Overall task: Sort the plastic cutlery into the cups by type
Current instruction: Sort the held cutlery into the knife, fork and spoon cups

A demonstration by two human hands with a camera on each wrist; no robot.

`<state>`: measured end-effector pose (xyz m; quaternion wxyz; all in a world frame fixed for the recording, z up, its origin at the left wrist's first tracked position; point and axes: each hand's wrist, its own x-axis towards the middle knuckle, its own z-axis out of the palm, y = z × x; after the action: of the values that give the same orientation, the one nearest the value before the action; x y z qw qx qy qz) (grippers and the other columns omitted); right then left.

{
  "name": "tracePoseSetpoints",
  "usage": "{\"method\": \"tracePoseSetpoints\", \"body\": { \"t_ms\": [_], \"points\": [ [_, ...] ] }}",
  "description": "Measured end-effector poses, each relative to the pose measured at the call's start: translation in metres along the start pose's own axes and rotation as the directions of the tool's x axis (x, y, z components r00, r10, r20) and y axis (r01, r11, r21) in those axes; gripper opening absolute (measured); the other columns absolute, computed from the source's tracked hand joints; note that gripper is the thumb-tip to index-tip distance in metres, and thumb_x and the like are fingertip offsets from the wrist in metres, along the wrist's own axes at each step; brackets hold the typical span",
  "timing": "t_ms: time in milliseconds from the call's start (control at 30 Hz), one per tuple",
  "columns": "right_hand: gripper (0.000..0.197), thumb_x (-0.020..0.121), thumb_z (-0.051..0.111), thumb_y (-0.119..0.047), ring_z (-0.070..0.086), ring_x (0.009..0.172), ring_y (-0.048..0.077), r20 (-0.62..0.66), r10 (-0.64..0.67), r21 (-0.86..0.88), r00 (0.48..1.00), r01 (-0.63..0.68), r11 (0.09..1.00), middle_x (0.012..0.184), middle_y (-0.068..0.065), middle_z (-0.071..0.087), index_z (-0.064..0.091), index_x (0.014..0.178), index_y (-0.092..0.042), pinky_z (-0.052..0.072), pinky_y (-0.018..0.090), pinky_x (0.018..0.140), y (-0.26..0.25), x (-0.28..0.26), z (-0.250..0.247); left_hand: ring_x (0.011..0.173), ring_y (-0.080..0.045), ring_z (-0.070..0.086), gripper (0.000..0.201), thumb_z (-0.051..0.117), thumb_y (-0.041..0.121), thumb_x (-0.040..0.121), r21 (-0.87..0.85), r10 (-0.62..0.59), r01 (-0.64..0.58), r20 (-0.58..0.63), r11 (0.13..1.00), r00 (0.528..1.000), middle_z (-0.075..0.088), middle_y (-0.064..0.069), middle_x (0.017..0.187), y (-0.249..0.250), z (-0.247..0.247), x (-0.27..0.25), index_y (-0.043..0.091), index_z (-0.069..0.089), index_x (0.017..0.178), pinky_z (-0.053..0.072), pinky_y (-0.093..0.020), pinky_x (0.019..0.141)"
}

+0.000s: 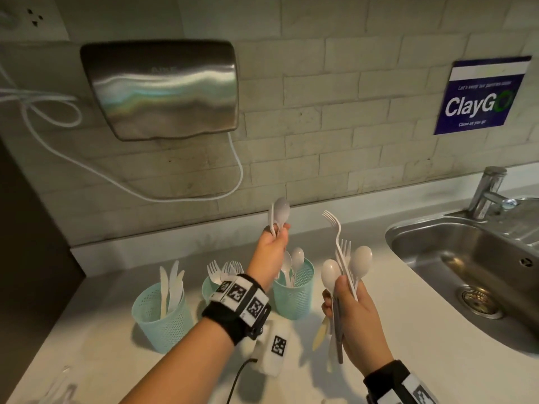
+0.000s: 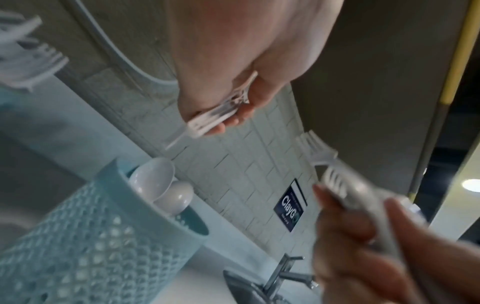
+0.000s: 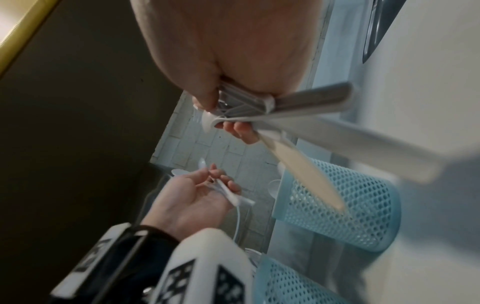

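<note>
My left hand (image 1: 277, 233) is raised above the counter and pinches the handles of white plastic spoons (image 1: 281, 212), bowls up. The handle ends (image 2: 211, 119) poke out under its fingers. My right hand (image 1: 345, 290) grips a mixed bundle (image 1: 347, 263) of forks, spoons and a knife. The knife blade (image 3: 306, 170) points down from that fist. Three teal mesh cups stand in a row: the knife cup (image 1: 162, 314) on the left, the fork cup (image 1: 208, 287) half hidden behind my left wrist, and the spoon cup (image 1: 294, 293) just below my left hand.
A steel sink (image 1: 466, 258) with a faucet (image 1: 490, 193) lies to the right. On the tiled wall hang a hand dryer (image 1: 163, 88) with a white cable and a blue sign (image 1: 481, 94). A white tagged device (image 1: 274, 348) with a black cord sits on the counter.
</note>
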<state>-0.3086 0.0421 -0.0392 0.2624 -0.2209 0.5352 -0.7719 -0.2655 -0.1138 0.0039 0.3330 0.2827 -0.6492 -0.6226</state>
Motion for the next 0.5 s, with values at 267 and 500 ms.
{"method": "tracePoseSetpoints", "body": {
  "t_ms": [267, 500],
  "points": [
    [0.025, 0.096, 0.042, -0.034, 0.041, 0.066, 0.021, -0.005, -0.021, -0.008, 1.000, 0.021, 1.000, 0.072, 0.011, 0.047, 0.059, 0.103, -0.018, 0.037, 0.034, 0.063, -0.009, 0.004, -0.008, 0.088, -0.023, 0.058, 0.020, 0.057, 0.016, 0.088, 0.331, -0.139, 0.107, 0.074, 0.937, 0.988, 0.058, -0.006, 0.097, -0.053, 0.019, 0.026, 0.015, 0.049, 0.107, 0.047, -0.036, 0.084],
    [0.030, 0.088, 0.047, -0.043, 0.045, 0.065, 0.019, 0.033, -0.009, -0.008, 0.999, 0.009, 1.000, 0.070, 0.007, 0.051, 0.061, 0.105, -0.023, 0.040, 0.033, 0.063, -0.009, 0.003, -0.006, 0.103, -0.019, 0.057, 0.052, 0.073, 0.028, 0.079, 0.412, -0.043, 0.021, 0.044, 0.911, 0.998, 0.054, -0.006, 0.119, -0.043, 0.021, 0.017, 0.015, 0.051, 0.125, 0.047, -0.031, 0.094]
  ]
}}
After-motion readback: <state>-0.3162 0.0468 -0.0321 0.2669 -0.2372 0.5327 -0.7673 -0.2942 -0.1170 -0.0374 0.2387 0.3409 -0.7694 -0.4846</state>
